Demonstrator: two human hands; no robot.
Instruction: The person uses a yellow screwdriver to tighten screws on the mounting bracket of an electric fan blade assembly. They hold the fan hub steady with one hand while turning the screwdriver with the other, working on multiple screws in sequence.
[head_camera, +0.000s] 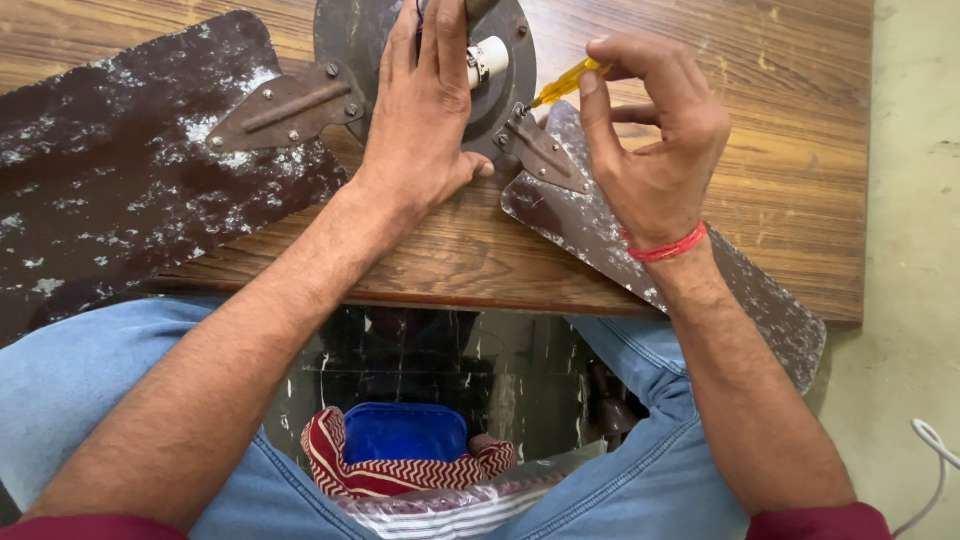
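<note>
A: Holding the fan motor housing (425, 50) down with my left hand (425, 120), palm flat on it, fingers together pointing away from me. Hub sits at the far edge of the wooden table (800, 150).

B: Right hand?

A: Right hand (655, 140) pinches a yellow-handled screwdriver (565, 85) between thumb and fingertips, wrist cocked, red thread band (668, 247) on it. Tip is at a screw on the blade bracket (540, 150), just right of the hub.

B: Blades?

A: Two dark, flaking fan blades (110, 170) attached; one spreads left, one runs under my right wrist past the table's near edge.

B: Surroundings?

A: Pale floor (915, 250) to the right, white cable (935, 450) on it.
</note>
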